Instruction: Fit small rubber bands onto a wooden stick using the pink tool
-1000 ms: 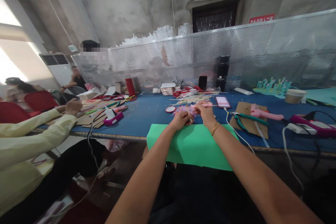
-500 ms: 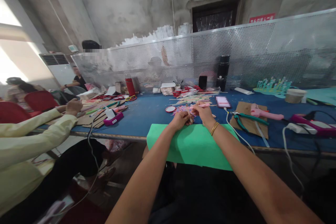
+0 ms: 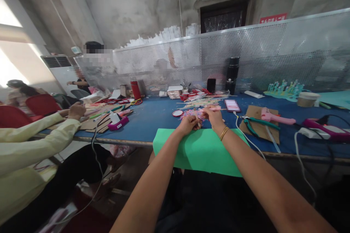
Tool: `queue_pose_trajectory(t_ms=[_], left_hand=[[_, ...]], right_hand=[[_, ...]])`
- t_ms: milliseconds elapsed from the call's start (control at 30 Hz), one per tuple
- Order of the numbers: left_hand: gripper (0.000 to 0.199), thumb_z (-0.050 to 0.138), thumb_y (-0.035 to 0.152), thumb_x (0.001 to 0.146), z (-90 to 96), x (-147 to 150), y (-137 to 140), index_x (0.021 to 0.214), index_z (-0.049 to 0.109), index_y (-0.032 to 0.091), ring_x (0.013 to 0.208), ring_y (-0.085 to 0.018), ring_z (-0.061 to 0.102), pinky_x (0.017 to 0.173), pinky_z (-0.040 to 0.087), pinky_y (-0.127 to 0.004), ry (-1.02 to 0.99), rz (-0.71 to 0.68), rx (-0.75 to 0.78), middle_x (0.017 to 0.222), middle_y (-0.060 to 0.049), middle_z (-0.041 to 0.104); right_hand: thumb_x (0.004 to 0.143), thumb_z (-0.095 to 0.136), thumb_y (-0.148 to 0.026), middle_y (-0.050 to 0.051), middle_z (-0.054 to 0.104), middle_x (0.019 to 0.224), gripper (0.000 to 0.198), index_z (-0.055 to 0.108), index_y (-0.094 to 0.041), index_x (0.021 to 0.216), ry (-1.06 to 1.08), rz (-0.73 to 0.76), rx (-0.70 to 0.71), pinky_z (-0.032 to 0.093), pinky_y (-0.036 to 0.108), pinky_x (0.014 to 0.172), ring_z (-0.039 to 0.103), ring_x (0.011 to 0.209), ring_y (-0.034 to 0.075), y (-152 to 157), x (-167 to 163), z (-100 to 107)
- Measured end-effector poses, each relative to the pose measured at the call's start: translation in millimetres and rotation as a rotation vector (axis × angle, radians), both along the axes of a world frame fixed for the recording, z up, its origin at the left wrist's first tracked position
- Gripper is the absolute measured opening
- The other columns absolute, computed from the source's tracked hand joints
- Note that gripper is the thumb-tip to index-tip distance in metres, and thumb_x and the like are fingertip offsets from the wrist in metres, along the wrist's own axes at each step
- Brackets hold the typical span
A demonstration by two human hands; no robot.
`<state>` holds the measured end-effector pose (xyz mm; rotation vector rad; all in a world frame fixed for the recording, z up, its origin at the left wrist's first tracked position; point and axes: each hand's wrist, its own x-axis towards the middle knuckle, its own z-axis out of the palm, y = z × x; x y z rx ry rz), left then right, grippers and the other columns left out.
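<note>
Over the table's front edge, my left hand (image 3: 188, 124) is closed on a small wooden stick (image 3: 195, 113) that stands up from its fingertips. My right hand (image 3: 213, 116), a gold bracelet at its wrist, pinches a slim pink pen-like tool (image 3: 216, 109); its tip points left towards the stick. Whether the tip touches the stick is too small to tell. Behind the fingers lies a tangle of pink and purple bits (image 3: 183, 115), partly hidden by my hands. A green sheet (image 3: 199, 153) hangs over the table edge beneath my forearms.
A round red-rimmed lid (image 3: 177, 114), thin sticks (image 3: 202, 102) and a phone (image 3: 232, 105) lie nearby. To the right are teal pliers (image 3: 250, 126), a pink glue gun (image 3: 276, 117) and cables. A black flask (image 3: 232, 76) stands behind. At left sits a co-worker in yellow sleeves (image 3: 43, 149).
My right hand has shifted very slightly to the right with the pink tool. The left hand stays in place. Far at the left, a person in black has moved an arm.
</note>
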<state>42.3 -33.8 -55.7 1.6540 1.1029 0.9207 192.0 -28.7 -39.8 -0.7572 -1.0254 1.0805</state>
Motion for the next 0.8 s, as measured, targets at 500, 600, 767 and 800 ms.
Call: queue_pose_trajectory(t_ms=[500, 600, 767, 800], left_hand=[[0.026, 0.068, 0.038, 0.081, -1.4, 0.0, 1.4, 0.075, 0.061, 0.013, 0.052, -0.008, 0.058, 0.053, 0.046, -0.020, -0.009, -0.005, -0.003, 0.063, -0.001, 0.067], [0.026, 0.067, 0.037, 0.082, -1.9, 0.1, 1.7, 0.075, 0.062, 0.014, 0.052, -0.008, 0.058, 0.052, 0.046, -0.019, -0.011, -0.005, 0.001, 0.064, -0.001, 0.067], [0.025, 0.066, 0.036, 0.083, -1.4, 0.3, 1.5, 0.073, 0.061, 0.014, 0.051, -0.008, 0.057, 0.053, 0.046, -0.020, -0.008, -0.011, 0.012, 0.063, -0.001, 0.066], [0.025, 0.066, 0.036, 0.083, -1.4, 0.1, 1.5, 0.074, 0.061, 0.014, 0.052, -0.008, 0.058, 0.053, 0.046, -0.020, -0.006, -0.012, 0.010, 0.064, -0.001, 0.066]], right_hand=[[0.055, 0.076, -0.036, -0.004, 0.058, 0.048, 0.027, 0.056, -0.019, 0.055, 0.006, 0.032, 0.000, 0.041, 0.020, 0.043, 0.051, 0.043, 0.009, -2.9, -1.1, 3.8], [0.056, 0.076, -0.036, -0.003, 0.058, 0.047, 0.027, 0.055, -0.019, 0.054, 0.011, -0.040, -0.017, 0.041, 0.021, 0.043, 0.050, 0.043, 0.009, -3.2, -0.3, 4.5], [0.056, 0.075, -0.034, -0.004, 0.059, 0.049, 0.024, 0.056, -0.019, 0.057, -0.003, 0.085, 0.001, 0.042, 0.021, 0.045, 0.052, 0.045, 0.010, -2.3, -1.1, 2.7], [0.056, 0.075, -0.034, -0.004, 0.058, 0.049, 0.024, 0.056, -0.019, 0.057, -0.005, 0.091, 0.004, 0.042, 0.021, 0.045, 0.053, 0.045, 0.010, -1.9, -1.4, 2.2]])
